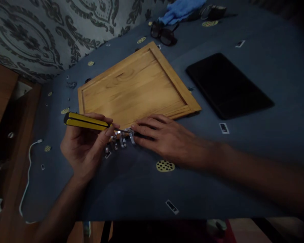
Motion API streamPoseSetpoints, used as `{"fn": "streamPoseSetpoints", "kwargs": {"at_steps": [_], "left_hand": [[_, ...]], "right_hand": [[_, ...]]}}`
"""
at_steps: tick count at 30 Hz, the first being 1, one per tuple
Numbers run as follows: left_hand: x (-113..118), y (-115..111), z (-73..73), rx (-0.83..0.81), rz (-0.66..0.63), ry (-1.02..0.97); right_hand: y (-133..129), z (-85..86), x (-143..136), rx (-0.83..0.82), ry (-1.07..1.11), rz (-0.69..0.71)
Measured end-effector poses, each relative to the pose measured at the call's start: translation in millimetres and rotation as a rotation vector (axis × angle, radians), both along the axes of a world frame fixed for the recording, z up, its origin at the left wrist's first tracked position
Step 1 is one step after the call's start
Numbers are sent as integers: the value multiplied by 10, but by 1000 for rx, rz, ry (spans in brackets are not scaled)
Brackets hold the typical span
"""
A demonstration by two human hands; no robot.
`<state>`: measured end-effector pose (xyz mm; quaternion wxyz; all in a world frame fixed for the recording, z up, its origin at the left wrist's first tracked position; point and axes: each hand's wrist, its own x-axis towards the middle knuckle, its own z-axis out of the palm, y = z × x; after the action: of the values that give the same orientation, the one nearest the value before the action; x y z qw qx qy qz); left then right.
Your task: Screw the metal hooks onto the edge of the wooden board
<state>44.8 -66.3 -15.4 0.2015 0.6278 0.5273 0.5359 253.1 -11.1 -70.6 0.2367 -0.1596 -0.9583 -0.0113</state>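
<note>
the left hand [83,148] pinches a yellow and black screwdriver [87,121] near the front end of its handle, thumb and fingertips closed around it. the screwdriver's long axis runs nearly level across the view, the handle butt toward the left and the thin metal shaft pointing right, tilted slightly down. its tip meets a metal bracket [121,136], a small shiny piece with several hooks, lying on the dark blue cloth [218,175] just in front of the near edge of the wooden board [136,87].

the right hand [162,136] lies palm down, its fingers stretched out and held close together, the fingertips pressing on the right end of the bracket, just in front of the board's near edge. whether the thumb touches the bracket cannot be told.

the board is a light wooden panel with a raised frame, lying flat and turned at an angle. to the right of the board, well apart, lies a black tablet [228,86]. beyond the board's far corner sit dark sunglasses [164,33], and past them a blue fabric bundle [179,10]. left of the board, past the cloth's edge, a white cable [27,168] trails along a brown surface.
</note>
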Motion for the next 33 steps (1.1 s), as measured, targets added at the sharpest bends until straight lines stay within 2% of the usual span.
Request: {"fn": "streamPoseSetpoints", "kwargs": {"at_steps": [6,15,18,26,33], "left_hand": [[26,-6,6,21,1,21],[-23,48,-36,129,-61,50],[-46,50,-29,145,-44,100],[-37,13,-14,131,-2,100],[-16,33,12,92,-82,48]], "right_hand": [[1,1,3,-53,-11,21],[8,-22,-1,-43,0,29],[10,-40,-3,-41,-2,21],[15,-45,6,-95,2,43],[15,-55,9,-48,6,37]]}}
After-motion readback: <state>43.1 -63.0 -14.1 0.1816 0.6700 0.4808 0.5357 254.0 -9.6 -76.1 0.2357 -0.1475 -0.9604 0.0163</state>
